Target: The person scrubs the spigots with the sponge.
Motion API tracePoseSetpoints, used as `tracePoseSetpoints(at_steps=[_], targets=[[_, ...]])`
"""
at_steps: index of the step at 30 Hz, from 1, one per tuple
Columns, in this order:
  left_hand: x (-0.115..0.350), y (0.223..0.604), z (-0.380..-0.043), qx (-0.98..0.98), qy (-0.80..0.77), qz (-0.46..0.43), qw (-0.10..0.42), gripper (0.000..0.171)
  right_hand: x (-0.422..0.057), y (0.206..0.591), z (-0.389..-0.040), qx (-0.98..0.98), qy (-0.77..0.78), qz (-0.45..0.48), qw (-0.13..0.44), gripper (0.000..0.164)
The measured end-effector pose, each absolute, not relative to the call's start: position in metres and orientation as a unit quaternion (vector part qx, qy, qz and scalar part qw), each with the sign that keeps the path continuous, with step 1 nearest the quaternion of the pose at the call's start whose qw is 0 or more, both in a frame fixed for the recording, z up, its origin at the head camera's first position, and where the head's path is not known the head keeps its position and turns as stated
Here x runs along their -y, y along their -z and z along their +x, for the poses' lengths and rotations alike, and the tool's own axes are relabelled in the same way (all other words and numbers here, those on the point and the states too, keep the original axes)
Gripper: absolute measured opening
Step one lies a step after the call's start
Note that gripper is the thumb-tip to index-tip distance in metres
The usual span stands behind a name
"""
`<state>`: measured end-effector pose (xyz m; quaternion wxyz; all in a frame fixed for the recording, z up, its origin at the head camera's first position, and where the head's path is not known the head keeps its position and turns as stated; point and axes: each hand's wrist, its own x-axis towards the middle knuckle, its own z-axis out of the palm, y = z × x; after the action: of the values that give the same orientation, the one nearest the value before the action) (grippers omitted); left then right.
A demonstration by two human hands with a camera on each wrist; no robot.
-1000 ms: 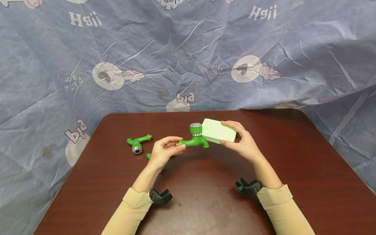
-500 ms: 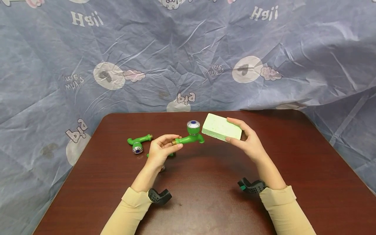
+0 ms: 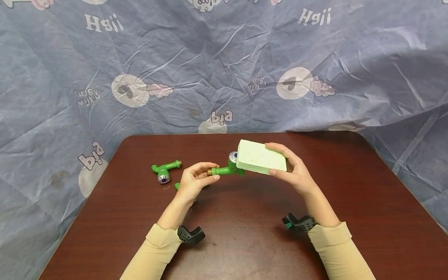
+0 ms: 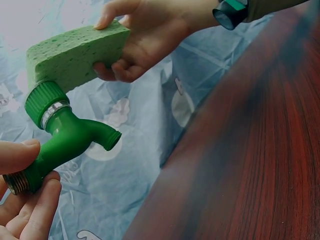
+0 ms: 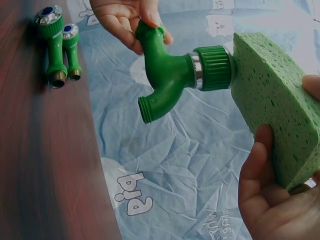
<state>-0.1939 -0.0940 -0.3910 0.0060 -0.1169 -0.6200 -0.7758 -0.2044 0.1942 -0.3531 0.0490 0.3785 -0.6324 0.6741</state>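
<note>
A green tap (image 3: 224,170) with a brass threaded end is pinched at that end between the thumb and fingers of my left hand (image 3: 196,181), above the table. My right hand (image 3: 292,171) grips a light green sponge (image 3: 262,156) by its right end. In the right wrist view the sponge (image 5: 270,95) touches the top of the tap's ribbed knob (image 5: 214,68). From the head, the sponge covers part of the knob and spout. The left wrist view shows the spout (image 4: 106,135) pointing away from my left fingers.
Another green tap (image 3: 163,172) lies on the dark red-brown table (image 3: 245,241) to the left. A third tap (image 3: 177,186) lies nearer, mostly hidden behind my left hand. A wrinkled blue-grey cloth (image 3: 224,77) hangs behind the table.
The sponge moved away from the tap, up and right, then came back against its knob. The tap has tilted, and its knob now leans more toward the head camera.
</note>
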Motion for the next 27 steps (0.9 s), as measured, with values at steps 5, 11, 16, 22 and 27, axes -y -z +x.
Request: tracePoseSetpoints(at_steps=[5,11,16,22,27], targets=[[0.093,0.391,-0.193,0.623,0.773,-0.119,-0.001,0.038,-0.191,0.354,-0.203,0.643,-0.659,0.387,0.049,0.058],[0.092,0.391,-0.193,0.624,0.772,-0.122,-0.005,0.038,-0.187,0.355,-0.200,0.653,-0.653,0.383,0.030,0.056],[0.092,0.392,-0.193,0.620,0.775,-0.124,0.011,0.038,-0.190,0.355,-0.202,0.650,-0.656,0.381,0.047,0.056],[0.092,0.393,-0.194,0.619,0.776,-0.119,0.004,0.038,-0.184,0.357,-0.201,0.645,-0.659,0.384,0.040,0.057],[0.092,0.392,-0.194,0.625,0.771,-0.120,0.013,0.037,-0.182,0.355,-0.200,0.651,-0.658,0.375,0.035,0.057]])
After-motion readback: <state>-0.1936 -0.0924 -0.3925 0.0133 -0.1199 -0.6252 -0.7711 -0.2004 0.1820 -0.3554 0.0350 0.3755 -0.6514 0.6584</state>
